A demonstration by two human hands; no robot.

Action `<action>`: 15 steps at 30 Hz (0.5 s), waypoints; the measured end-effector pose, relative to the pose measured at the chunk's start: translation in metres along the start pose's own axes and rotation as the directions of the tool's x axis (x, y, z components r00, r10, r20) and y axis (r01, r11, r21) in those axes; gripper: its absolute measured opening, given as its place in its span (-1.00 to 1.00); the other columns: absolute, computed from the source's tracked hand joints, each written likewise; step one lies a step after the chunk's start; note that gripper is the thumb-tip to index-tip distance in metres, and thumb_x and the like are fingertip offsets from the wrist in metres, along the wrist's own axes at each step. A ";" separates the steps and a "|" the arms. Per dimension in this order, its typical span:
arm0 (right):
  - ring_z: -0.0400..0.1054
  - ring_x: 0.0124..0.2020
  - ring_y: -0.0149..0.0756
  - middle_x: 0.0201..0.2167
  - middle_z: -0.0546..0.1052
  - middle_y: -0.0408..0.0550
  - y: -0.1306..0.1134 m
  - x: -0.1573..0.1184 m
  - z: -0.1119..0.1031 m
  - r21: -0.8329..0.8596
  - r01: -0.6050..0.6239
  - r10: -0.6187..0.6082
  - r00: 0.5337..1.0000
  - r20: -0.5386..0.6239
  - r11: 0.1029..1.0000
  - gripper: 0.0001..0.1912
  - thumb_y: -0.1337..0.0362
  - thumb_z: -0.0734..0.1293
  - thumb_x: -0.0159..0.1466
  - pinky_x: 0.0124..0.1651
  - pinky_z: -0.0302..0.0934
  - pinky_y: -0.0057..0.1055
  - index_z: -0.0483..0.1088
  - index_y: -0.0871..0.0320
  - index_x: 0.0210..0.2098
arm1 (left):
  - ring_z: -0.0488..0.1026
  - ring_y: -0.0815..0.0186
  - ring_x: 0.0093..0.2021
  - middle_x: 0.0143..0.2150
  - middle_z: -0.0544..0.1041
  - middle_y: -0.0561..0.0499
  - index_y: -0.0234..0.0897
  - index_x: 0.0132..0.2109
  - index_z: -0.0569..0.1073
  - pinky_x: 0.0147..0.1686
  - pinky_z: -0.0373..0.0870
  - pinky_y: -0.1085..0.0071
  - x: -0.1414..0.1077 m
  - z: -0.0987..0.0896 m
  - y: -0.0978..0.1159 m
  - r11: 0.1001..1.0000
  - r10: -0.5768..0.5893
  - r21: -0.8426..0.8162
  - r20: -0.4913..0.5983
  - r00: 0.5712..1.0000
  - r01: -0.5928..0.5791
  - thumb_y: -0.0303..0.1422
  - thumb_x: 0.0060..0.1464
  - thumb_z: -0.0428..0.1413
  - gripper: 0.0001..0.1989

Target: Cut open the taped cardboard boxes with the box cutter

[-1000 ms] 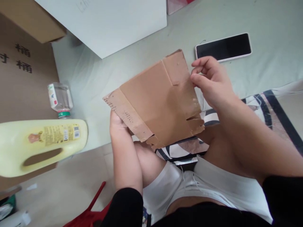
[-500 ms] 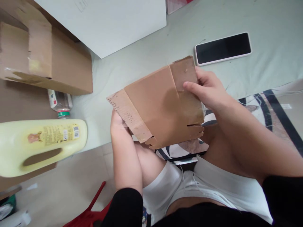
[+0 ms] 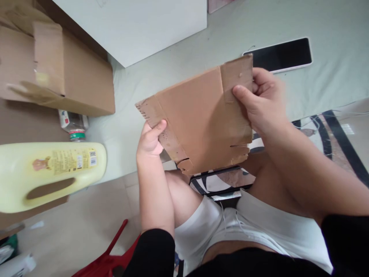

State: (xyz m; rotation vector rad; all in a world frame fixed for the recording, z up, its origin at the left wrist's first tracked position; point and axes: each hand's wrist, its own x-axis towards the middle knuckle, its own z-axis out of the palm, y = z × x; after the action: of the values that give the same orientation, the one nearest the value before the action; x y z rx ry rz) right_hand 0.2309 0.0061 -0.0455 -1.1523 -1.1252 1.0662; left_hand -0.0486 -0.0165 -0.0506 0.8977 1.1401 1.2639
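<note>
Matt brown cardboard sheet (image 3: 198, 119) with ragged edges, smooth yellow plastic jug (image 3: 17, 173), glossy black phone screen (image 3: 282, 54)

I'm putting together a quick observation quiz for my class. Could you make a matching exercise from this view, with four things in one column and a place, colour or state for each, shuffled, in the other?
Things
1. Flat cardboard piece
2. Phone
3. Large jug
4. Clear bottle

Descriptions
A. Pale yellow, with a built-in handle
B. Topped with a green cap
C. Held between the left hand and the right hand
D. Dark screen up on the pale green cloth

Right pairs: 1-C, 2-D, 3-A, 4-B
</note>
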 end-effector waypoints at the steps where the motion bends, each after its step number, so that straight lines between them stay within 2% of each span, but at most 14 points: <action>1: 0.32 -0.53 -0.47 -0.51 0.47 -0.22 -0.003 0.001 -0.001 0.021 0.008 -0.008 1.000 -0.029 1.000 -0.71 0.14 0.47 0.20 -0.45 0.22 -0.47 0.45 0.06 -0.13 | 0.34 -0.01 0.35 -0.02 0.63 -0.10 -0.21 -0.12 0.56 0.35 0.28 0.10 0.000 -0.001 0.001 0.999 0.034 0.014 -0.019 0.999 -0.034 -0.15 -0.28 0.46 -0.47; 3: 0.37 -0.50 -0.45 -0.46 0.52 -0.18 -0.010 0.005 -0.007 0.071 -0.004 0.011 0.996 -0.094 0.997 -0.87 0.19 0.41 0.23 -0.44 0.21 -0.47 0.48 0.08 -0.25 | 0.39 0.05 0.31 -0.04 0.64 -0.05 -0.21 -0.17 0.55 0.32 0.32 0.17 0.002 -0.004 0.003 0.991 0.126 -0.035 -0.091 0.988 -0.130 -0.16 -0.20 0.42 -0.57; 5: 0.41 -0.45 -0.40 -0.42 0.55 -0.16 -0.015 0.011 -0.015 0.140 -0.043 0.064 0.987 -0.147 0.989 -0.94 0.24 0.37 0.24 -0.41 0.23 -0.44 0.49 0.06 -0.30 | 0.43 0.15 0.27 -0.04 0.64 -0.03 -0.22 -0.20 0.54 0.28 0.37 0.25 0.007 -0.006 0.008 0.959 0.206 -0.158 -0.191 0.960 -0.237 -0.19 0.02 0.30 -0.75; 6: 0.40 -0.45 -0.39 -0.43 0.54 -0.15 -0.017 0.013 -0.018 0.178 -0.060 0.090 0.982 -0.165 0.982 -0.94 0.23 0.36 0.23 -0.41 0.22 -0.43 0.49 0.05 -0.34 | 0.44 0.20 0.25 -0.06 0.65 -0.03 -0.23 -0.21 0.53 0.25 0.40 0.27 0.010 -0.007 0.010 0.933 0.225 -0.223 -0.244 0.943 -0.281 -0.22 0.14 0.21 -0.82; 8: 0.36 -0.49 -0.38 -0.46 0.51 -0.11 -0.016 0.016 -0.021 0.237 -0.091 0.133 0.977 -0.167 0.967 -0.85 0.13 0.38 0.19 -0.44 0.19 -0.39 0.47 0.06 -0.39 | 0.46 0.26 0.23 -0.10 0.66 -0.04 -0.25 -0.21 0.51 0.20 0.45 0.27 0.015 -0.009 0.013 0.889 0.227 -0.311 -0.338 0.913 -0.337 -0.27 0.30 0.02 -0.78; 11: 0.36 -0.53 -0.39 -0.35 0.54 -0.10 -0.013 0.012 -0.012 0.239 -0.178 0.190 0.981 -0.030 0.955 -0.62 -0.09 0.41 0.10 -0.49 0.17 -0.37 0.47 0.07 -0.30 | 0.46 0.29 0.21 -0.10 0.65 -0.05 -0.25 -0.19 0.45 0.16 0.47 0.27 0.022 -0.010 0.013 0.867 0.208 -0.331 -0.438 0.875 -0.371 -0.28 0.35 -0.06 -0.76; 13: 0.38 -0.53 -0.43 -0.24 0.55 -0.13 -0.012 0.005 -0.001 0.184 -0.224 0.204 0.971 0.123 0.957 -0.61 -0.04 0.44 0.10 -0.51 0.16 -0.40 0.45 0.05 -0.19 | 0.46 0.30 0.21 -0.04 0.64 -0.06 -0.26 -0.18 0.43 0.15 0.47 0.29 0.023 -0.011 0.012 0.870 0.191 -0.324 -0.475 0.859 -0.373 -0.28 0.33 -0.04 -0.79; 15: 0.34 -0.59 -0.50 -0.27 0.53 -0.20 -0.014 -0.002 0.009 0.153 -0.225 0.190 0.959 0.210 0.962 -0.65 0.10 0.46 0.12 -0.57 0.09 -0.45 0.39 0.02 -0.14 | 0.45 0.30 0.21 0.00 0.62 -0.06 -0.26 -0.17 0.42 0.13 0.47 0.30 0.023 -0.011 0.011 0.873 0.181 -0.316 -0.498 0.848 -0.372 -0.27 0.32 -0.03 -0.81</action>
State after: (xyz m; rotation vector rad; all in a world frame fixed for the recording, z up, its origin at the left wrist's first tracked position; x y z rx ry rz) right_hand 0.2222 0.0036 -0.0316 -1.0594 -1.0504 1.4386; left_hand -0.0635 0.0070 -0.0455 0.4714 1.0594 1.9496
